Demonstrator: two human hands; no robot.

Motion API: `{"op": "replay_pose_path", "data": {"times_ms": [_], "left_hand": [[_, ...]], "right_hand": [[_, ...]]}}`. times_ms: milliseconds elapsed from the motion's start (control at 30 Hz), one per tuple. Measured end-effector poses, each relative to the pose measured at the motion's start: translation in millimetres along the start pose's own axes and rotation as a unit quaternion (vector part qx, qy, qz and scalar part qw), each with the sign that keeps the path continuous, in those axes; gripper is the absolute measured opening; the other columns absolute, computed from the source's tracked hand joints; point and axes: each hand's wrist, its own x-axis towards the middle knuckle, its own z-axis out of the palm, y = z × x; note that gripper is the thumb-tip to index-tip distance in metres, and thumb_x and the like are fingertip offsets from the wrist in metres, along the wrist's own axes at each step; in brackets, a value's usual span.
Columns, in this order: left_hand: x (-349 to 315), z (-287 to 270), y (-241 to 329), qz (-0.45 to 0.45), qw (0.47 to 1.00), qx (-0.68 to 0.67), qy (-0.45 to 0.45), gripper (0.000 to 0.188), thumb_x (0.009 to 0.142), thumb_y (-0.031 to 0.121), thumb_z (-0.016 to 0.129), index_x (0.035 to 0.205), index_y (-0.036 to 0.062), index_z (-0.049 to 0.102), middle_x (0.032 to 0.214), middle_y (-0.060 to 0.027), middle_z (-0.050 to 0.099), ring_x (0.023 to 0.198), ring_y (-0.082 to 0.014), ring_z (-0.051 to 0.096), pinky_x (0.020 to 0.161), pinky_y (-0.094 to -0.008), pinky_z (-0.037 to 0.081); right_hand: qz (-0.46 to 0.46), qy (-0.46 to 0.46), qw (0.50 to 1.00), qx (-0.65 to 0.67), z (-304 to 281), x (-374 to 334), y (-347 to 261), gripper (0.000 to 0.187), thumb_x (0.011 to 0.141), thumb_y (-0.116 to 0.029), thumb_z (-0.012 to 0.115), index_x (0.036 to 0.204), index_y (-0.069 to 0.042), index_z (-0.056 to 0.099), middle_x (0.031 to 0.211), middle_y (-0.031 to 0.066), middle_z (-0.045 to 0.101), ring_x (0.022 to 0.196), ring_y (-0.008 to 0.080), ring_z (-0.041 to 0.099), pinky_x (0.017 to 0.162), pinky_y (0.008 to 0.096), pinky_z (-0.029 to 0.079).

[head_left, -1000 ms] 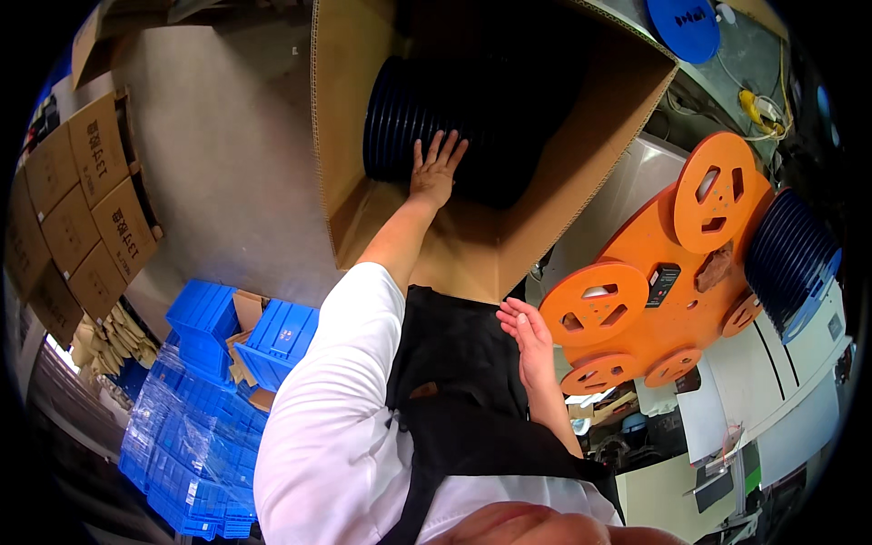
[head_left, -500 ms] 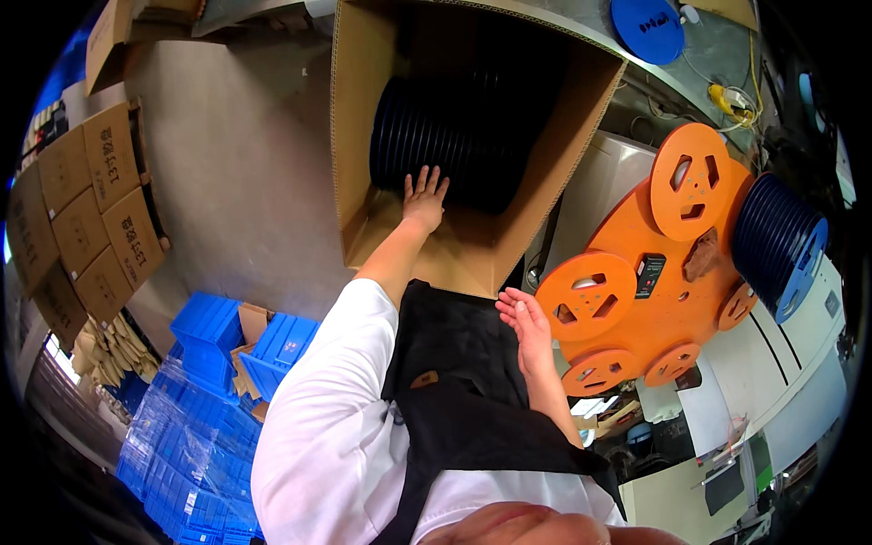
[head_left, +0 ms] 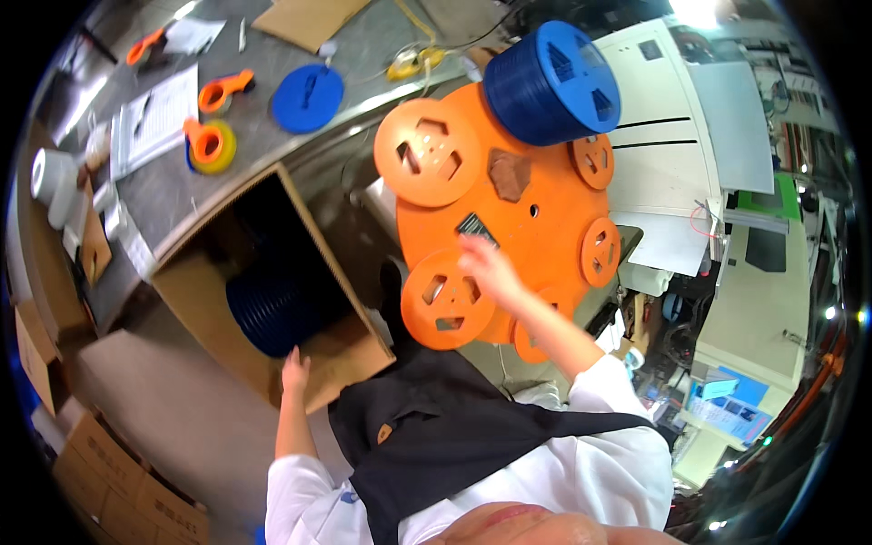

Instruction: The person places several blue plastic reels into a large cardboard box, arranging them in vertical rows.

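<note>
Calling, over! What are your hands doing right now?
Left hand open, at cardboard box edge beside dark blue reels. Right hand open, blurred, over orange reel rack. Nothing between them.

left hand at cardboard box rim | right hand, blurred, over orange plate

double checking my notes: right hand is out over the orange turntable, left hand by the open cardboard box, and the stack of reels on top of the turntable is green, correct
Not quite: the stack of reels on the orange turntable is blue, not green, as the head view shows. The rest holds: the right hand reaches over the turntable and the left hand is at the open cardboard box.
</note>
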Motion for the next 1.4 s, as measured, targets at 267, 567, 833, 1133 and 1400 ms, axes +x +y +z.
{"op": "replay_pose_path", "data": {"times_ms": [267,567,833,1133,1400], "left_hand": [[-75.8,-28.5,4.1,-0.133,0.982,-0.136,-0.019,0.047,0.088,0.019,0.056,0.13,0.0035,0.044,0.125,-0.0157,0.053,0.116,-0.0232,0.05,0.096,-0.0315,0.04],[-202.2,-6.2,-32.8,-0.289,0.95,-0.114,-0.036,0.042,0.085,0.021,0.058,0.124,0.0043,0.051,0.111,-0.0163,0.061,0.102,-0.0233,0.058,0.088,-0.0313,0.044],[-181.8,-14.7,-7.3,-0.246,0.957,-0.152,-0.012,0.044,0.086,0.023,0.057,0.125,0.004,0.05,0.106,-0.0175,0.062,0.097,-0.0236,0.06,0.085,-0.0312,0.046],[-127.3,-55.5,18.3,-0.122,0.98,-0.156,0.031,0.042,0.088,0.018,0.058,0.127,0.0051,0.048,0.114,-0.0098,0.059,0.101,-0.0157,0.056,0.086,-0.027,0.044],[-95.2,-105.5,46.4,0.005,0.987,-0.15,0.061,0.042,0.089,0.02,0.055,0.126,0.0033,0.047,0.119,-0.0154,0.057,0.108,-0.0227,0.056,0.092,-0.0308,0.043]], "right_hand": [[-0.175,0.363,0.892,-0.206,-218.2,223.6,-75.2,0.079,0.069,-0.04,0.071,0.129,0.001,0.04,0.126,0.0223,0.046,0.119,0.0332,0.044,0.099,0.0379,0.036],[0.187,0.066,0.973,-0.122,-234.3,319.2,-109.6,0.082,0.067,-0.039,0.077,0.121,0.013,0.045,0.124,0.0261,0.049,0.116,0.0368,0.048,0.097,0.0444,0.035],[0.133,0.131,0.941,-0.284,-213.7,310.6,-35.8,0.06,0.06,-0.027,0.08,0.106,0.005,0.06,0.111,0.0216,0.059,0.106,0.032,0.057,0.089,0.0365,0.044],[0.047,0.084,0.934,-0.343,-158.6,134.2,-72.8,0.048,0.058,-0.026,0.068,0.1,-0.004,0.062,0.098,0.0194,0.063,0.093,0.0339,0.06,0.083,0.0375,0.047],[0.014,-0.091,0.907,0.411,-78.8,-64.6,-138.8,0.034,0.077,-0.021,0.055,0.101,0.003,0.049,0.068,0.0051,0.052,0.059,0.0139,0.049,0.058,0.0273,0.041]]}}
